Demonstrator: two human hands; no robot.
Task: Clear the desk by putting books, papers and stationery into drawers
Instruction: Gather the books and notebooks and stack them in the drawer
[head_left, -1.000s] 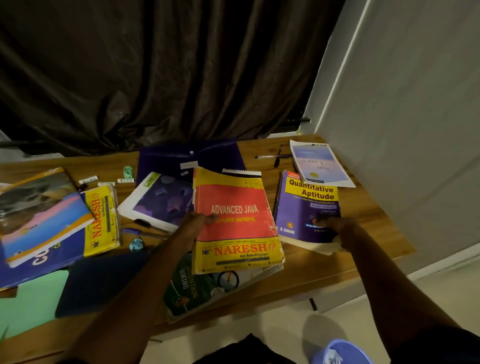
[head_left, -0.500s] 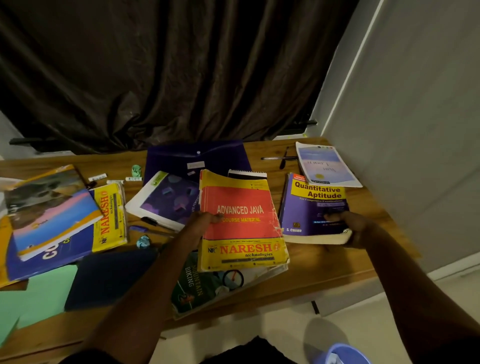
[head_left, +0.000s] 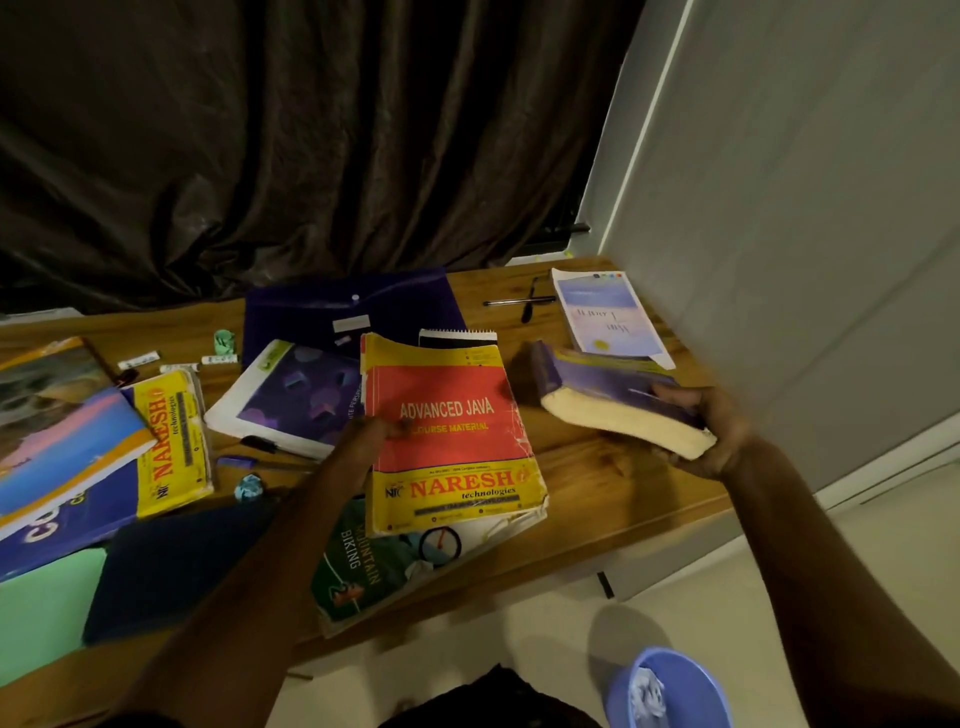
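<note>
Thick purple paperback book (head_left: 613, 387) is held clear of the wooden desk (head_left: 597, 499) above its right side, tilted with the cream page block toward the camera. The right hand (head_left: 714, 434) grasps its near right corner, fingers curled over the cover and palm under the pages, with the forearm entering from the lower right. The left forearm enters from the lower left. The left hand (head_left: 366, 439) sits at the left edge of the red-and-yellow softcover book (head_left: 457, 441), one digit on the red cover. The back of the hand hides the other fingers, so whether it grips or merely rests cannot be determined. A blue plastic tub (head_left: 670, 691) on the floor is cut off by the bottom edge. The red-and-yellow book covers most of a green magazine (head_left: 358, 566) lying at the desk's near edge. Motion blur makes the purple book's title unreadable. Farther back, a dark purple snap-button folder (head_left: 353, 312) is partly covered by a spiral notepad (head_left: 457, 338) and a white-bordered purple notebook (head_left: 296, 395). Readable text: "MOUNTAIN BIKING" on the magazine; "ADVANCED JAVA", "COURSE MATERIAL" and "NARESH technologies" on the red-and-yellow book; "NARESH technologies" on a yellow book (head_left: 171, 441) at left. Writing on the pale blue booklet (head_left: 608, 317) at the far right corner is illegible. Two pens (head_left: 519, 301) lie just beside it.
</note>
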